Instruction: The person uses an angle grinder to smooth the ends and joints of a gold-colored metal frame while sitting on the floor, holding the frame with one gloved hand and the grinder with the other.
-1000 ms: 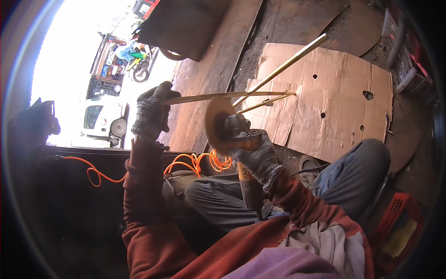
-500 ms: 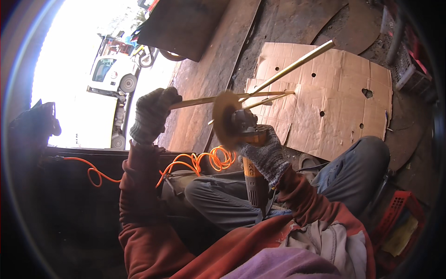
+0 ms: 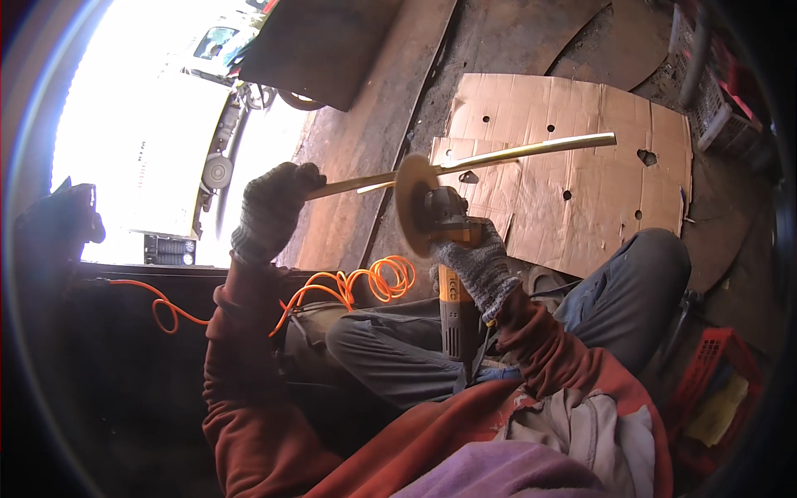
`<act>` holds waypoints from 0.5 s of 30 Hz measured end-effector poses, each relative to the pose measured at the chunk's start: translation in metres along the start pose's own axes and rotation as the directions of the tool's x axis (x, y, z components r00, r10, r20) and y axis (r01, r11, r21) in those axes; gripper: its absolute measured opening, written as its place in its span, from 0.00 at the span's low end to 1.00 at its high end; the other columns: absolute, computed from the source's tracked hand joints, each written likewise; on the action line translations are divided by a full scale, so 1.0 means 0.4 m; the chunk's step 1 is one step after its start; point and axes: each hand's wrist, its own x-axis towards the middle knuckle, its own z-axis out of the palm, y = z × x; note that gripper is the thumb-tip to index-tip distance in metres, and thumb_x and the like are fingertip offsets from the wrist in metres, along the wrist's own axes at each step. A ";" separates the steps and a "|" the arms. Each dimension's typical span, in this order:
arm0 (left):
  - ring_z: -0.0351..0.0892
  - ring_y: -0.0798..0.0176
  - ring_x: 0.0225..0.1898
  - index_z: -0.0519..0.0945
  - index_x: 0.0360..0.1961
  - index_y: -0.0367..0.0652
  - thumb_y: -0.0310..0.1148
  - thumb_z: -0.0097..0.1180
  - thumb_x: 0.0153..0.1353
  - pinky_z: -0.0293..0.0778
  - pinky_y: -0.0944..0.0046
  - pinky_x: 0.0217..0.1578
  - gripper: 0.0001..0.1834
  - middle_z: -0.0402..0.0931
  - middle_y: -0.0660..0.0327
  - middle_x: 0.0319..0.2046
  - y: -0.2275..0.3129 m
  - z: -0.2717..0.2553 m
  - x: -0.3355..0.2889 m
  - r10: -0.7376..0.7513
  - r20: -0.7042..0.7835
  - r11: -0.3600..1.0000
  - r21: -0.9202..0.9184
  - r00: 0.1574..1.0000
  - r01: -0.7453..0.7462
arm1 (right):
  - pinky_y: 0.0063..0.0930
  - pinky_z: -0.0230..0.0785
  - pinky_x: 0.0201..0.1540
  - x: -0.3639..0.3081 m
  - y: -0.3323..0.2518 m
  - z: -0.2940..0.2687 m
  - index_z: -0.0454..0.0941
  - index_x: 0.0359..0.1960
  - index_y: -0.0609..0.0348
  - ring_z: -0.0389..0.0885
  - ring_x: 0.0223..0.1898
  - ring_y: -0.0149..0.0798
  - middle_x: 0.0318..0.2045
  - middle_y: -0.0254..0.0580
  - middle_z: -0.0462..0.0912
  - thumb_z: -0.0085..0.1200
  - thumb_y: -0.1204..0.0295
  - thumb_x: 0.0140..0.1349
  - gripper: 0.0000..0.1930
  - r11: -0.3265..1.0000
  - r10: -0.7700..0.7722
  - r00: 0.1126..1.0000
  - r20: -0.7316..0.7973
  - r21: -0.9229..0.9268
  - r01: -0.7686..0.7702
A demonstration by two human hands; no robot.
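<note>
My left hand (image 3: pixel 274 207), in a grey knitted glove, is closed round one end of a thin gold-coloured metal strip (image 3: pixel 350 186). That strip runs right and passes at the upper part of a brown disc (image 3: pixel 413 203); I cannot tell whether they touch. A second, wider gold-coloured strip (image 3: pixel 552 148) lies across its line, with its far end over the cardboard. My right hand (image 3: pixel 477 270), also gloved, grips an angle grinder (image 3: pixel 451 303) near its head, its body hanging down towards my lap. The disc is on the grinder's head and looks blurred.
Flattened cardboard (image 3: pixel 598 183) with holes lies on the floor ahead. A coiled orange hose (image 3: pixel 386 278) is beside my crossed legs. At the right are a red crate (image 3: pixel 706 373) and a grey crate (image 3: pixel 722 124). A dark metal sheet (image 3: pixel 324 50) stands ahead; a truck (image 3: pixel 178 158) is outside.
The wider strip has swung from a steep slant to nearly level, its far end lower. Both hands keep their holds with small shifts. The truck outside has moved up in the picture.
</note>
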 end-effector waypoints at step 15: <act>0.80 0.60 0.29 0.80 0.35 0.45 0.26 0.50 0.65 0.76 0.63 0.31 0.06 0.77 0.62 0.27 0.020 -0.018 0.029 0.043 0.028 0.978 0.201 0.999 -0.048 | 0.34 0.81 0.27 0.021 0.020 -0.034 0.68 0.48 0.59 0.84 0.26 0.40 0.33 0.45 0.82 0.67 0.77 0.53 0.23 0.991 -0.022 0.996 -0.087 -0.134 0.010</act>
